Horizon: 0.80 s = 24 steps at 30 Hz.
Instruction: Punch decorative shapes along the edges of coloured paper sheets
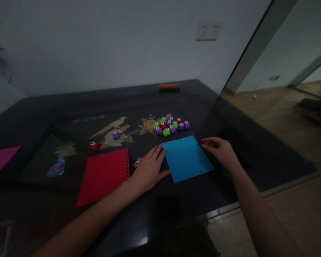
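While neither hand is gripping anything, I am resting my left hand (149,170) flat on the dark table (29,117), palm down and fingers spread loosely, with the fingertips touching the left edge of the blue sheet (186,158). I am holding my right hand (221,151) just beside the sheet's right edge, fingers half curled and open, closing on nothing; whether they are quite touching the paper I cannot tell. The blue sheet is lying flat between my two hands, turned a little on the table, with a row of small punched holes running along its upper and right edges. Just left of my left hand a red sheet (103,175) is lying flat too, with the same kind of holes along its top and right sides, and a small scatter of coloured scraps (137,162) is sitting between the two sheets, partly hidden by my fingers. Beyond the blue sheet a cluster of small punches (170,125) in green, purple and red is sitting close together, with one purple punch (116,135) and one red punch (95,146) standing apart further left. A second heap of scraps (56,167) is lying near the left, and a pink sheet (0,160) is showing at the far left edge.
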{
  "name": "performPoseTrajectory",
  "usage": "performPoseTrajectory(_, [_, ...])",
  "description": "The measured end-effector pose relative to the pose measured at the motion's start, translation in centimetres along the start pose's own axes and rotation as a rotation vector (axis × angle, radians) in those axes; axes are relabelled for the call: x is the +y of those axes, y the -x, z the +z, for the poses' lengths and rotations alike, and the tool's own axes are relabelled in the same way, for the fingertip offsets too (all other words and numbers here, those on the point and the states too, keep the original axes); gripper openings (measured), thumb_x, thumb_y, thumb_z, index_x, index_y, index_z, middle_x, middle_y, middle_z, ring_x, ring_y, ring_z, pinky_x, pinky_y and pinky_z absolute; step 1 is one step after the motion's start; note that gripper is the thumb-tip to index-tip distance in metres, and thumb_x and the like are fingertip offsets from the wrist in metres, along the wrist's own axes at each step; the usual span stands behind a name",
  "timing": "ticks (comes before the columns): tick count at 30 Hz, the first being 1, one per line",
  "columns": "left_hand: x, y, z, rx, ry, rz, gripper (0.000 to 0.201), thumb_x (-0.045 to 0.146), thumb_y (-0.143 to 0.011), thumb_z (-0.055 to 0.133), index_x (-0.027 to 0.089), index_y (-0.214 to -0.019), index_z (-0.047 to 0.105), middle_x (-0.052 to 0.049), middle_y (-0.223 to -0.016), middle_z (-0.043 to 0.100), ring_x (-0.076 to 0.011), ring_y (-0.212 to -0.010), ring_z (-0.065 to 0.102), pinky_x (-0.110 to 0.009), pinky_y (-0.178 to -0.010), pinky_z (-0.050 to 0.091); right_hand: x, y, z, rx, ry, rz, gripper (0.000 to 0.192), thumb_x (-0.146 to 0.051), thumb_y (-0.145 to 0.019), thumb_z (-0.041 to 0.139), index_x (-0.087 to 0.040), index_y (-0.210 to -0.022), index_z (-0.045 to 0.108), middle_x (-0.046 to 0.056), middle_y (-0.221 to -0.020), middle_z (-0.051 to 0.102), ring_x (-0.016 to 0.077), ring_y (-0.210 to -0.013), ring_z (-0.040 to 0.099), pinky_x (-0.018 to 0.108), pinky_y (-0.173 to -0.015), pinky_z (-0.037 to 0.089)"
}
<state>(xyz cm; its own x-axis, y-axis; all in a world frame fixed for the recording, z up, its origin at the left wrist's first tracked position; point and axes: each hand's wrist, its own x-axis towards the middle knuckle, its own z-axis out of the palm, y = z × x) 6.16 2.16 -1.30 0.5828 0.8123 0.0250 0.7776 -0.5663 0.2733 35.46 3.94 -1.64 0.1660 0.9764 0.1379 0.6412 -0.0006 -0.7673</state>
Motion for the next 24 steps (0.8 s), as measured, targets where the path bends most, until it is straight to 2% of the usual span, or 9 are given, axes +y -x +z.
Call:
performPoseTrajectory(3, [-0.02,0.04,0.04,0.008,0.003,0.002,0.074,0.053,-0.083,0.056,0.014,-0.142,0.034,-0.018,-0.15,0.032,-0.0329,-0.138,0.028,-0.048,-0.108,0.033,0.32,-0.08,0.43,-0.024,0.121,-0.06,0.022,-0.031,-0.069,0.068,-0.02,-0.087,0.074,0.006,-0.078,0.061,0.0199,-0.068,0.056,0.034,-0.063,0.045])
performPoseTrajectory(7, [0.02,0.03,0.0,-0.009,0.012,-0.006,0.075,0.053,-0.083,0.056,0.012,-0.142,0.034,-0.019,-0.15,0.031,-0.0332,-0.138,0.027,-0.048,-0.109,0.032,0.24,-0.11,0.66,-0.045,0.185,-0.069,0.02,-0.03,-0.071,0.068,-0.02,-0.086,0.074,0.007,-0.081,0.06,0.0197,-0.066,0.055,0.035,-0.062,0.044])
performPoseTrajectory(18, [0.33,-0.04,-0.47,-0.058,-0.042,-0.016,0.076,0.054,-0.084,0.055,0.011,-0.143,0.032,-0.017,-0.151,0.03,-0.0317,-0.139,0.025,-0.044,-0.111,0.029,-0.06,0.08,0.79,-0.048,0.215,-0.08,0.019,-0.025,-0.071,0.066,-0.018,-0.087,0.073,0.006,-0.082,0.06,0.0181,-0.068,0.056,0.032,-0.063,0.045])
performPoseTrajectory(24, [0.19,-0.12,-0.8,-0.069,0.009,-0.021,0.076,0.052,-0.084,0.056,0.014,-0.144,0.029,-0.017,-0.152,0.027,-0.0323,-0.139,0.025,-0.046,-0.11,0.03,-0.52,0.07,0.6,-0.056,0.208,-0.064,0.018,-0.026,-0.072,0.066,-0.019,-0.087,0.073,0.005,-0.08,0.059,0.0182,-0.068,0.056,0.032,-0.063,0.045])
